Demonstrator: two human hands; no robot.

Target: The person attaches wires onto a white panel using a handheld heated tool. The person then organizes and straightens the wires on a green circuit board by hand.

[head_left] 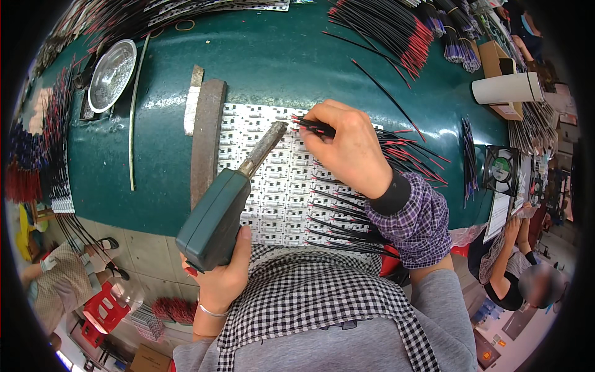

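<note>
My left hand (224,276) is wrapped round the handle of a dark green soldering gun (214,220). The gun's thick metal tip points up and away, over the far part of a white sheet of small circuit boards (273,204). Pinched in my right hand (348,149) is a bunch of black wires (319,128) with red ends, held just right of the gun's tip. Whether tip and wires touch is too fine to make out. Along the sheet's right side, several black wires (338,220) are attached in rows.
A rusty metal bar (207,133) lies along the sheet's left edge. Farther left are a thin rod (137,118) and a metal bowl (113,75). Wire bundles (387,37) lie at the back, a small fan (501,168) at the right. Other people sit nearby on both sides.
</note>
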